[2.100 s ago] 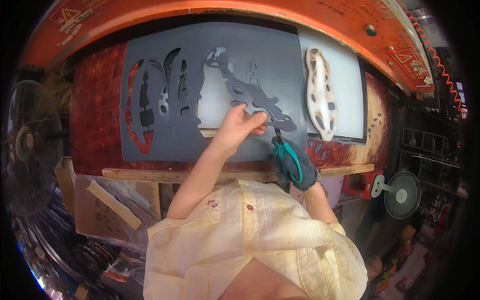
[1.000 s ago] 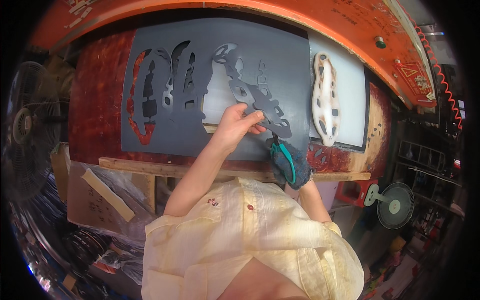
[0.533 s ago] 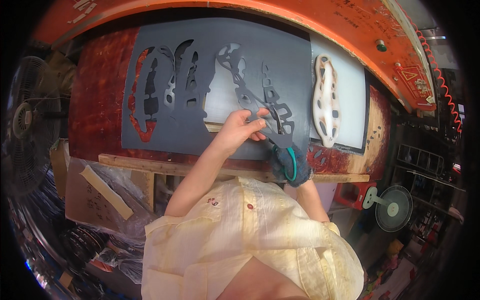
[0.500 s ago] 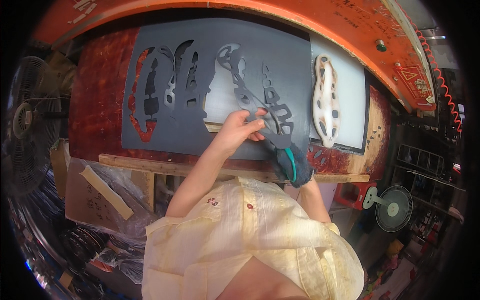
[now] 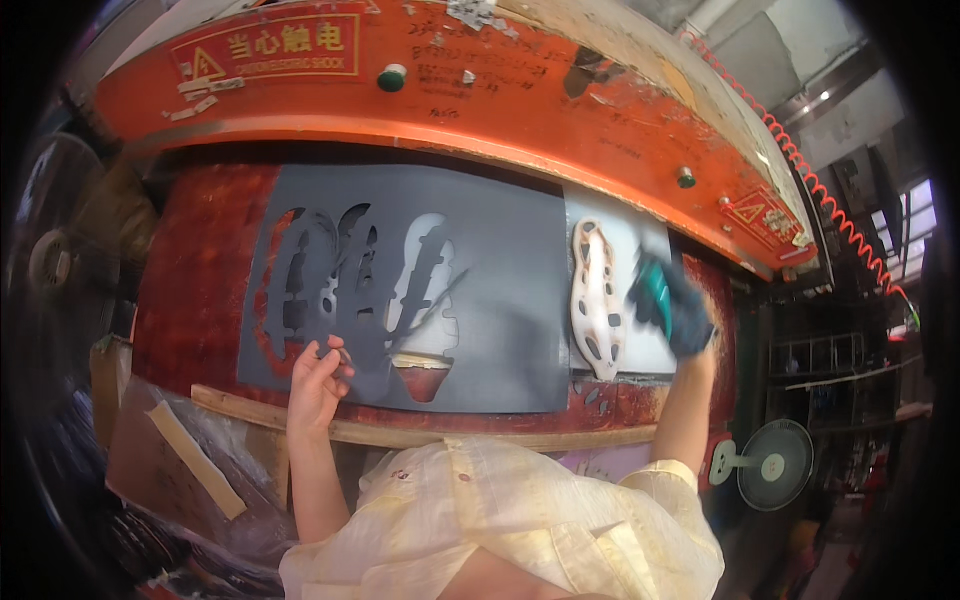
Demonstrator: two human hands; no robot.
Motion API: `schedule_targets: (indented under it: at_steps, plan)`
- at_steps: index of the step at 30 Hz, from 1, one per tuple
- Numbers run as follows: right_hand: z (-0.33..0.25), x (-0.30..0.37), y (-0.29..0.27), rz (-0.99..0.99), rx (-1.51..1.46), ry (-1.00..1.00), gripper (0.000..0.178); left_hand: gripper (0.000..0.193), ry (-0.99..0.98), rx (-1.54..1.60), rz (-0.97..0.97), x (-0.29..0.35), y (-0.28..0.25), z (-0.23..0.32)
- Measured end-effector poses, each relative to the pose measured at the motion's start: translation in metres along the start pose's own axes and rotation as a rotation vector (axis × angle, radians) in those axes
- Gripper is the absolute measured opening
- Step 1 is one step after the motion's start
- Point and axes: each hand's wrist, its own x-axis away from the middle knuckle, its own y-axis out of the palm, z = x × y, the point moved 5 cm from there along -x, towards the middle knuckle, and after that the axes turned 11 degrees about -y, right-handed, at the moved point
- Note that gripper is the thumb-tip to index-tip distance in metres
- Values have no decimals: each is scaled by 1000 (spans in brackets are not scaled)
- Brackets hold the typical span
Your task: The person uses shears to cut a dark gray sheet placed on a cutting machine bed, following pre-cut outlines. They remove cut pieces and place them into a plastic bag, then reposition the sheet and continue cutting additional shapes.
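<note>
Head view looks down on a dark grey flat sheet with long shoe-part cut-outs (image 5: 500, 290), lying on the worn red bed of an orange press machine (image 5: 450, 100). At the sheet's lower left corner, the left hand (image 5: 318, 385) has its fingers curled narrowly around the sheet's edge, pinching the cut strips there. Just off the sheet's right edge lies a pale cream elongated cutting die with oval holes (image 5: 596, 300), resting on a light grey panel (image 5: 640, 235). Right of that die, well away from the sheet's left corner, the right hand (image 5: 675, 315) wears a dark glove with a teal patch; it is blurred, so whether it grips anything cannot be told. Below the sheet's lower edge runs a bare wooden strip (image 5: 400, 435). Far to the sheet's lower right stands a small white fan (image 5: 770, 478). A red coiled cable (image 5: 840, 215) hangs beyond the sheet's upper right.
</note>
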Motion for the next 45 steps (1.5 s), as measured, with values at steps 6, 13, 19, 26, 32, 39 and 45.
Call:
schedule_targets:
  at_steps: [6, 13, 19, 26, 32, 39, 45]
  plan:
    - [-25, -230, -141, 265, 1101, -733, 42, 35, 259, 147, -249, 67, 11, 42]
    - [-21, -431, -208, 167, 1157, -409, 56, 35, 464, 99, 319, 131, -25, 21]
    - [-47, -275, 46, -136, 467, -978, 54, 34, 606, 517, 514, 207, -52, -39]
    - [-8, 61, 319, -975, 277, -919, 81, 33, 675, 716, 173, 195, -52, -30]
    - [-75, 150, 420, -1085, 133, -1115, 50, 32, 581, 578, 178, 214, -57, -21]
    - [-128, 234, 559, -1288, -41, -1092, 22, 42, 608, 362, 580, 352, -200, -38]
    - [-187, 332, 695, -1290, -193, -1169, 21, 29, 743, 670, 1329, 463, -365, -161]
